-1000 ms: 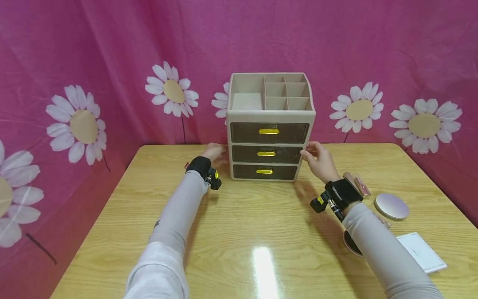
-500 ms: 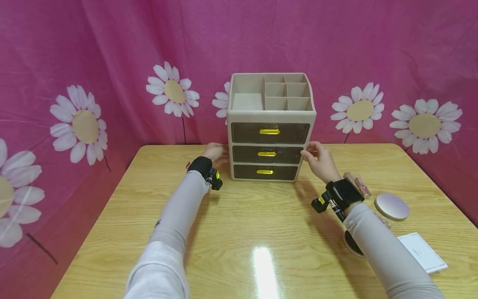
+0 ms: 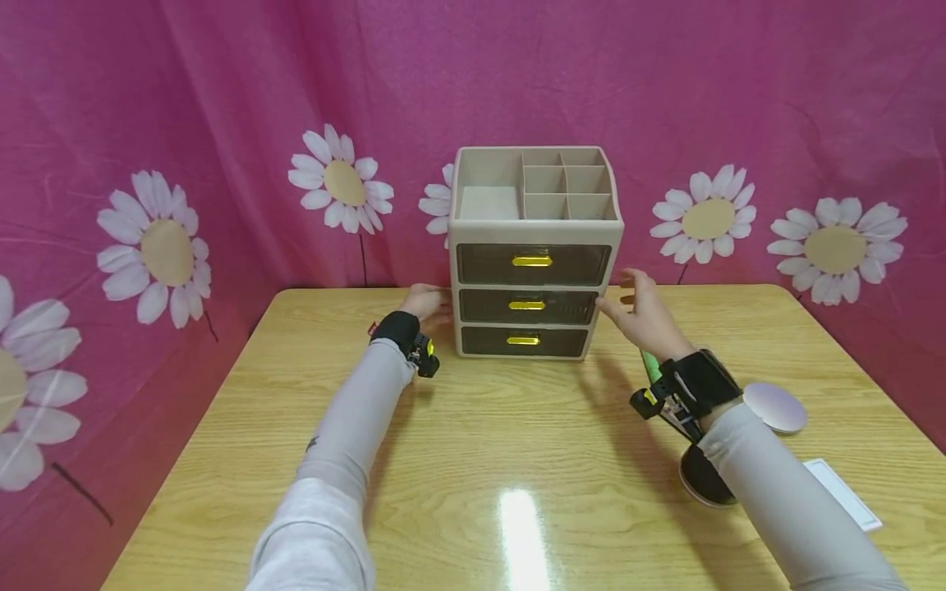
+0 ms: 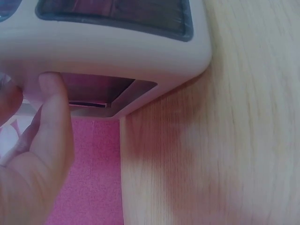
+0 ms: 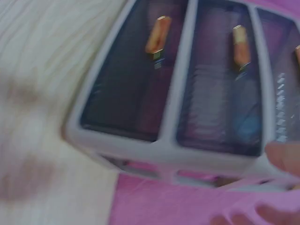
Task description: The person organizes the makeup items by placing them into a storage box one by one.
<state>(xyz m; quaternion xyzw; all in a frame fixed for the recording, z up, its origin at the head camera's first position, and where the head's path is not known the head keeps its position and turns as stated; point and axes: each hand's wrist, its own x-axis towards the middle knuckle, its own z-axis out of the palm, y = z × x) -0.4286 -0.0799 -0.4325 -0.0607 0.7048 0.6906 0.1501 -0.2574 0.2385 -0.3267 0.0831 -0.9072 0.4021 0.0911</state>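
Table [image 3: 517,460]: carrying an organizer [image 3: 534,250] at its far edge.
Left hand [image 3: 427,301]: fingers straight, pressing the organizer's side.
Right hand [image 3: 643,316]: fingers spreading loose beside it.

Pale grey long sleeves [image 3: 355,427], black wrist straps [image 3: 395,327] carrying small cameras [image 3: 646,400].

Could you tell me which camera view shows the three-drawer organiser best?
The head view shows the organiser whole. The left wrist view shows only a lower corner; the right wrist view shows its drawer fronts, blurred.
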